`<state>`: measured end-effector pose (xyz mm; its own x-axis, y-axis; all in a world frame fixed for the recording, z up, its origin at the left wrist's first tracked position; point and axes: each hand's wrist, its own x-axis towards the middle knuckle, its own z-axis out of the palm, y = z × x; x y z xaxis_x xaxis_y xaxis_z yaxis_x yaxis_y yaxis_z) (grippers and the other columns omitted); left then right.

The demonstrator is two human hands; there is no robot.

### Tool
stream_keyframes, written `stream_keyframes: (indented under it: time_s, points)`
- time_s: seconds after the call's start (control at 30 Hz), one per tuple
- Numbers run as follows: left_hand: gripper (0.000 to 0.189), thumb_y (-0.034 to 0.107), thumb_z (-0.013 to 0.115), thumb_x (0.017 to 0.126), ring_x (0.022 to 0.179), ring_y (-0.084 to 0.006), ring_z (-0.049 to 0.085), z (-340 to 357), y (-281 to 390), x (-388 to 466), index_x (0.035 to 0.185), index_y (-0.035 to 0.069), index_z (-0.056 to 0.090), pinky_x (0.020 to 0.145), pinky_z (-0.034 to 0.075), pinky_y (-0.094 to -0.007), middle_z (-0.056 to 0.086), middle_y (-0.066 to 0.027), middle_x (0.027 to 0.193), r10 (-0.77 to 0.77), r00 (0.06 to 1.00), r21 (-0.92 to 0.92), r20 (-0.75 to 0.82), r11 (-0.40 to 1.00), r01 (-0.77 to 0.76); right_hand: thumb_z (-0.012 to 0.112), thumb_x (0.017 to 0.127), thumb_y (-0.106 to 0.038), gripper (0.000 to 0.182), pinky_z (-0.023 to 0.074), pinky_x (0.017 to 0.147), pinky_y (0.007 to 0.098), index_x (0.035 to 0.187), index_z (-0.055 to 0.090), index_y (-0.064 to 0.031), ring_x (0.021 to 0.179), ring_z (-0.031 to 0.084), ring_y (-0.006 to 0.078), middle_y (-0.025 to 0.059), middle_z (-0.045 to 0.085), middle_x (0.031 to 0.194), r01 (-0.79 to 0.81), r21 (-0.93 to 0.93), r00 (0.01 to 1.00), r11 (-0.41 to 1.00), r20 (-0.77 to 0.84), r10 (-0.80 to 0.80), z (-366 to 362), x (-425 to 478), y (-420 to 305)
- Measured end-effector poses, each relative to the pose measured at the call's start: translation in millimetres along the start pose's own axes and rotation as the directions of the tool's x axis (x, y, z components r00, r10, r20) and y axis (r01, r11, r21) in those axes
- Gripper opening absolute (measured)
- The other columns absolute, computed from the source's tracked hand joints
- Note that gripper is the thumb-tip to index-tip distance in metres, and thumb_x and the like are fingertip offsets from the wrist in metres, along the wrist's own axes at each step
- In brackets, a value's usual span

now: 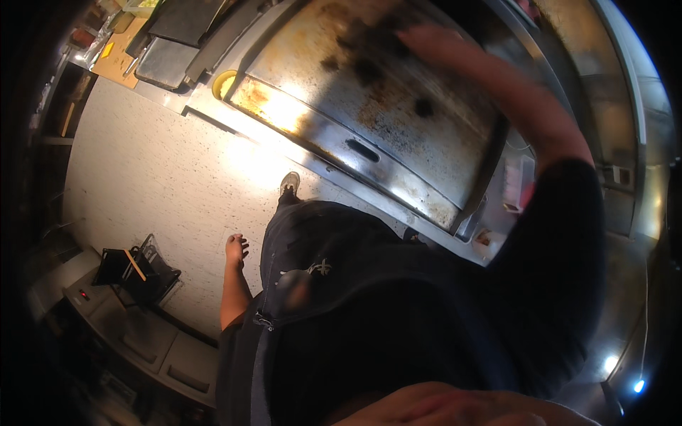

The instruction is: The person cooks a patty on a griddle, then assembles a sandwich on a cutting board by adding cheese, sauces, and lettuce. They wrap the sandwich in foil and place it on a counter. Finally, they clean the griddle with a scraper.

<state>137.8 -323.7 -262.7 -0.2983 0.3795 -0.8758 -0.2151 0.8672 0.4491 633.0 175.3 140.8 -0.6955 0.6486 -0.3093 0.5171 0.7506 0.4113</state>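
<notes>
A flat-top griddle (330,90) with a scorched, stained steel surface lies before me. My right hand (426,42) reaches over its far part and is blurred by motion. Dark blurred patches (367,40) spread beside and below that hand; whether it holds something there I cannot tell. Along the griddle's near side runs a steel front ledge with a dark slot (363,150). My left hand (236,249) hangs at my side above the floor, holding nothing, its fingers loosely bent and apart.
Left of the griddle sit a yellow bowl (224,84), a metal-lidded unit (165,61) and a tan cutting board (120,56). A clear plastic container (518,183) is at its right. A black folding stand (141,271) stands on the speckled floor (154,154) behind my left side.
</notes>
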Motion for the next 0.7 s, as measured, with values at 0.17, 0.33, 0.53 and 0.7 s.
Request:
stream_keyframes:
  time_s: [0.17,0.33,0.53,0.7]
  points:
    - [0.035,0.03,0.052,0.093,0.092,-0.0284,0.064,10.1,-27.7,10.9,0.123,0.012,0.052,0.075,0.05,-0.0448,0.065,-0.0134,0.109,0.076,0.993,-0.029,0.095,0.997,-0.073,0.043,0.101,-0.03,0.034,0.0521,0.09,0.0441,0.131,0.057,-0.0213,0.11,0.063,0.0292,0.0104,0.066,0.118,-0.156,0.025,0.969,0.987,0.197,0.148,-1.0,17.6,13.8]
    - [0.045,0.034,0.063,0.085,0.104,-0.0308,0.062,-15.2,-125.4,-22.8,0.124,0.013,0.059,0.086,0.05,-0.046,0.064,-0.0166,0.114,-0.027,0.999,0.314,0.037,0.949,0.014,0.038,0.101,-0.049,0.049,0.0487,0.095,0.0456,0.13,0.059,-0.0152,0.117,0.059,0.0346,0.0184,0.063,0.123,-0.663,0.378,0.735,0.646,0.496,0.463,1.3,-152.0,-36.0]
    - [0.062,0.037,0.063,0.085,0.138,-0.0367,0.036,-126.8,-78.3,6.0,0.142,0.018,0.047,0.109,0.034,-0.0569,0.04,-0.0151,0.149,-0.282,0.957,0.995,0.075,-0.047,-0.092,0.041,0.102,-0.037,0.04,0.0501,0.082,0.0519,0.105,0.061,-0.0017,0.096,0.064,0.0416,0.0237,0.067,0.098,-0.665,0.313,0.698,0.678,0.584,0.414,34.6,-321.4,-107.2]
    - [0.05,0.033,0.059,0.089,0.145,-0.0332,0.024,-93.5,107.6,-15.9,0.137,0.02,0.054,0.109,0.029,-0.06,0.03,-0.0039,0.158,0.42,0.843,0.931,-0.335,0.284,0.229,0.049,0.096,-0.017,0.022,0.0552,0.08,0.0471,0.112,0.06,-0.0049,0.101,0.065,0.0363,0.0203,0.065,0.106,-0.485,0.196,0.758,0.852,0.581,0.298,-2.0,-246.8,-113.5]
